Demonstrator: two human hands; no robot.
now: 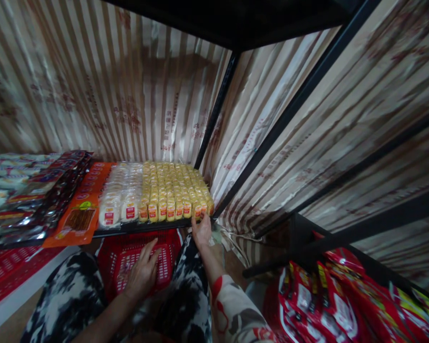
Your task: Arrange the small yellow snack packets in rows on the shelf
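Observation:
Small yellow wrapped snack packs [169, 190] with red and white labels stand in tight rows at the right end of a dark shelf. At the front right corner of these rows my right hand [202, 231] has its fingers closed on one snack pack [199, 209]. My left hand [143, 274] hovers over a red perforated plastic basket [171, 240], fingers stretched and apart, with nothing in it. Some clear-wrapped items appear at the bottom of the basket, too dim to name.
White wrapped packs [110, 202], an orange snack bag [79, 214] and dark shiny bags [45, 200] share the shelf. Black metal posts [219, 107] and a striped curtain [128, 95] border it. Red packages [318, 300] lie at lower right, and a red crate [10, 281] stands at left.

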